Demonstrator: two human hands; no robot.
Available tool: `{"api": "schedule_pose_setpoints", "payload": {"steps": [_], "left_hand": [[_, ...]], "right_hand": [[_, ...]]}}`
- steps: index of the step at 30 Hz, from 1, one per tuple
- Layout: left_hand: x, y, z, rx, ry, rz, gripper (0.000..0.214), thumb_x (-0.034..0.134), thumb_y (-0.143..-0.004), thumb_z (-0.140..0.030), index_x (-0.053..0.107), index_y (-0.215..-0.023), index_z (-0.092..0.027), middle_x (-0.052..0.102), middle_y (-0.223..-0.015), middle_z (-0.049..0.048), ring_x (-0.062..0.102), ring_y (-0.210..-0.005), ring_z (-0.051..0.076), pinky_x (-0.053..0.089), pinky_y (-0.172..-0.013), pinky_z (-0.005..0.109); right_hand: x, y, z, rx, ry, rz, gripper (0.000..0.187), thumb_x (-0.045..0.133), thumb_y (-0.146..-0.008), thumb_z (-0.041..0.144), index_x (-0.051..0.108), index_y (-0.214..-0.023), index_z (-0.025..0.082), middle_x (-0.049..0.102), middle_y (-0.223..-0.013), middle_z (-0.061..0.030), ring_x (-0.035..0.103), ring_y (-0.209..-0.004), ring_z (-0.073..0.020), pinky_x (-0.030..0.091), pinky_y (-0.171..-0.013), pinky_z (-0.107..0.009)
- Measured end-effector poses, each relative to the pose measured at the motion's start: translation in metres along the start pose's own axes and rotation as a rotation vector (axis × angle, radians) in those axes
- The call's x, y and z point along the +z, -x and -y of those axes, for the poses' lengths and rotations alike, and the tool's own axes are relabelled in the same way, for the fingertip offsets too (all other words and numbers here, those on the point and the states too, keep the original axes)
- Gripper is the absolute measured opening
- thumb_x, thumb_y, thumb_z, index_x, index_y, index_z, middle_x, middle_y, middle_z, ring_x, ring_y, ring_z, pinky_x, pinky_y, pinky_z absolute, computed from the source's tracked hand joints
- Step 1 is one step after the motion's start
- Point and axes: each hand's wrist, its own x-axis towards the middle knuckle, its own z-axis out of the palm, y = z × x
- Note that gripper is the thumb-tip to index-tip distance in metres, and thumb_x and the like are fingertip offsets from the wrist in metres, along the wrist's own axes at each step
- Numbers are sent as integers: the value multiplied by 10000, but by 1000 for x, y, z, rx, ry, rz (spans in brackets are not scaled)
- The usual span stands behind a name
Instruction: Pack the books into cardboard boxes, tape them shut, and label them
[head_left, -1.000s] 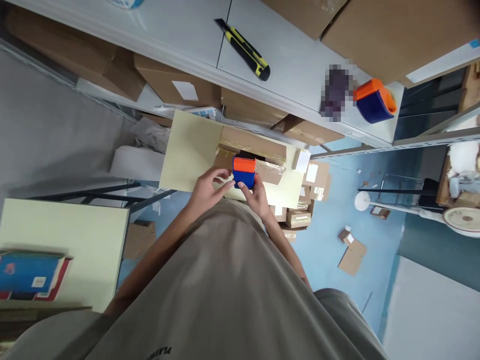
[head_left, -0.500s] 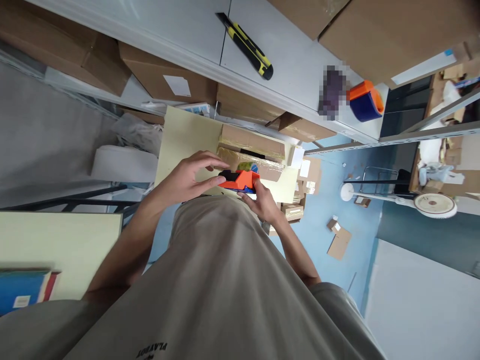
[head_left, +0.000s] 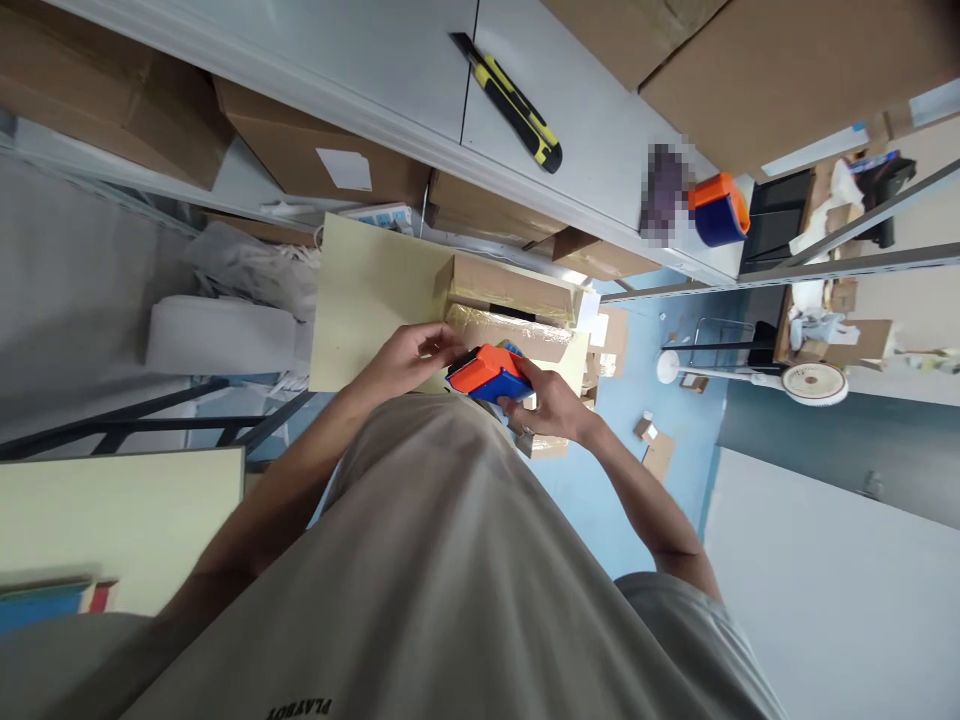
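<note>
My right hand (head_left: 551, 402) grips an orange and blue tape dispenser (head_left: 491, 372) by its right end, the thumb below it. Black shows at its left end, and a bit of a greenish-blue roll (head_left: 511, 348) peeks out behind it. My left hand (head_left: 411, 362) is at that black end, its fingers curled in and drawn together; what they pinch, if anything, is too small to make out. Just beyond lies a taped cardboard box (head_left: 510, 333) on the pale yellow tabletop (head_left: 367, 290).
On the grey shelf (head_left: 585, 170) ahead lie a yellow and black utility knife (head_left: 517, 105) and another orange and blue object (head_left: 718, 210). Cardboard boxes (head_left: 322, 140) fill the level below. A white fan (head_left: 814, 383) stands to the right, beyond the blue floor (head_left: 611, 500).
The tape dispenser has turned so its blue side shows more. My left fingers, spread apart before, have curled together at its black end. The camera view has shifted slightly.
</note>
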Motion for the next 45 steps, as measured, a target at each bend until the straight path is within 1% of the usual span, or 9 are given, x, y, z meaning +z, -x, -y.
{"api": "schedule_pose_setpoints", "payload": {"steps": [7,11,13,16,20,32,38,42,45], "left_hand": [[19,-2,37,-69,187,-184,390,807,-834,-566,704,-823,-190,710,-798,21,648,-752,164,527,-713,276],[24,-5,36,-88,229,-142,364,815,-815,-529,695,-828,-186,704,-786,31,649,-766,175,526,-732,293],[16,-11,32,-66,262,-182,341,819,-822,-503,695,-823,-185,691,-773,31,633,-746,164,514,-728,294],[-7,-25,34,-53,350,-349,341,857,-801,-490,705,-815,-185,660,-731,11,593,-684,134,491,-695,277],[-29,-45,57,-112,492,-404,358,929,-722,-458,720,-796,-177,653,-729,6,574,-641,104,490,-664,253],[-24,-96,136,-292,705,-489,196,837,-769,-285,667,-768,-187,644,-765,3,554,-616,100,441,-603,241],[-15,-108,158,-318,556,-550,152,770,-840,-309,701,-784,-185,666,-771,11,492,-611,100,336,-547,235],[-6,-113,165,-294,440,-630,162,765,-858,-333,713,-785,-198,667,-741,14,546,-673,135,401,-596,250],[-4,-112,172,-239,310,-637,158,767,-862,-354,731,-840,-202,712,-832,50,635,-801,176,496,-713,280]], "right_hand": [[-22,-20,20,229,-59,104,524,677,-951,745,690,-927,222,708,-729,-16,599,-596,-171,382,-551,-289],[-58,-29,29,316,37,264,567,677,-924,783,710,-881,219,741,-762,-46,646,-623,-188,404,-561,-299],[-85,-30,37,338,55,331,588,648,-929,795,727,-903,213,755,-780,-54,665,-635,-189,420,-566,-304],[-125,-30,53,420,75,417,615,655,-909,807,736,-921,198,770,-788,-59,684,-644,-187,439,-581,-304],[-155,-41,73,506,121,461,633,643,-898,819,730,-909,192,769,-776,-57,684,-656,-187,445,-603,-311],[-132,-129,97,459,466,404,625,636,-917,812,741,-876,197,680,-694,-92,640,-681,-240,433,-628,-373],[-117,-148,103,426,512,408,662,624,-914,822,745,-897,172,675,-663,-98,657,-690,-254,477,-662,-372],[-109,-153,107,426,530,396,652,627,-929,799,744,-872,160,684,-658,-100,665,-680,-247,497,-667,-369],[-105,-154,108,422,496,404,658,628,-938,792,751,-867,150,697,-661,-107,673,-673,-245,517,-670,-372]]}}
